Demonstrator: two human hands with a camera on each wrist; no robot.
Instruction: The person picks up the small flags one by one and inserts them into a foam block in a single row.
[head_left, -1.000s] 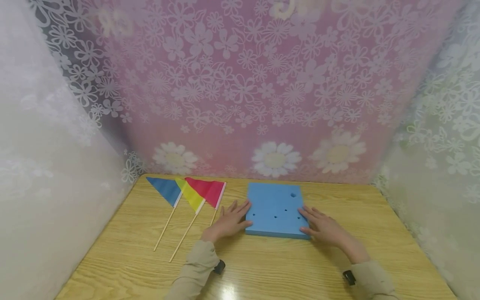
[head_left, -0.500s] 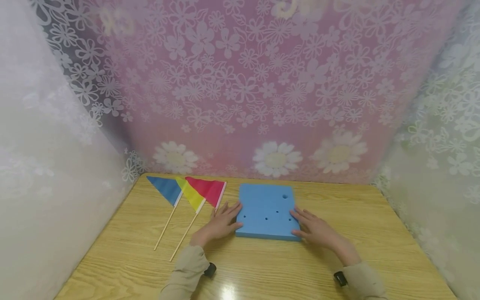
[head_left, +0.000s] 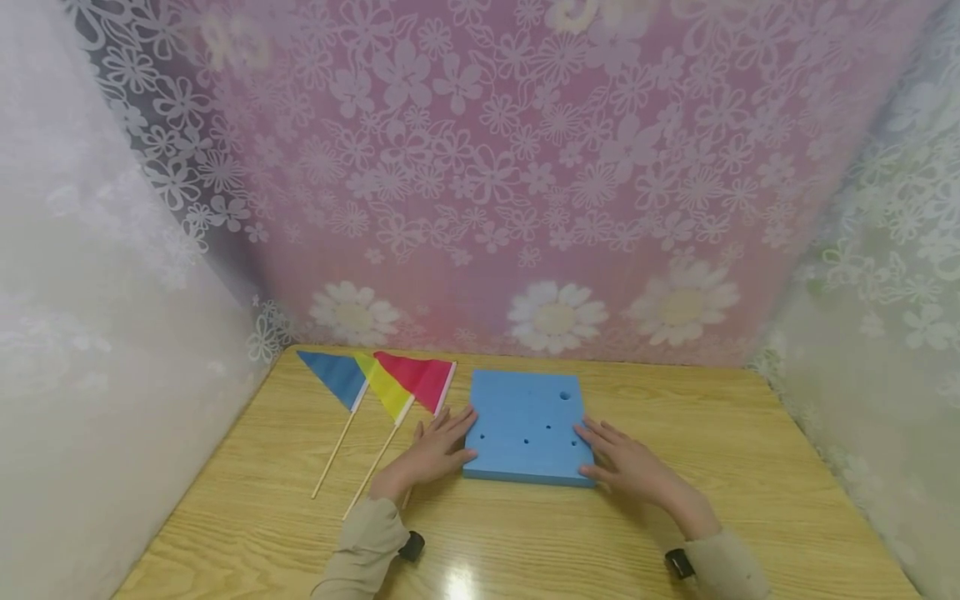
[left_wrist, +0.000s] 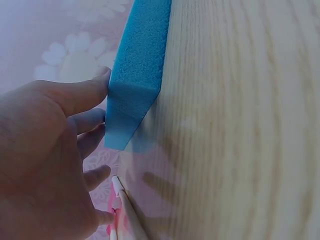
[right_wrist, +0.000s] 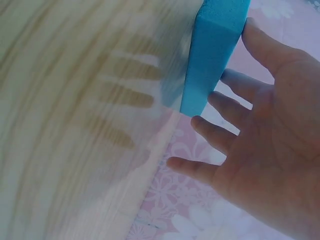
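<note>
A blue foam block [head_left: 517, 408] with several holes in its top lies flat on the wooden table, between the two hands. My left hand [head_left: 426, 457] touches its left side, thumb and fingertips at the edge with the fingers fairly straight. On the opposite side my right hand [head_left: 633, 468] rests its fingertips along the right edge, fingers spread. Both wrist views show the thumb at the upper edge of the foam and the palm away from it. The red flag [head_left: 423, 379] lies just behind the left hand, which hides most of its stick.
A yellow flag [head_left: 384, 387] and a blue flag [head_left: 336, 377] lie on the left of the wooden table [head_left: 750, 483], their sticks toward the front. Flowered curtains [head_left: 487, 167] rise at the back and both sides.
The foam block has slid left and slightly toward the front, with both hands moving along at its sides. It is now closer to the red flag, and the flags stay where they were.
</note>
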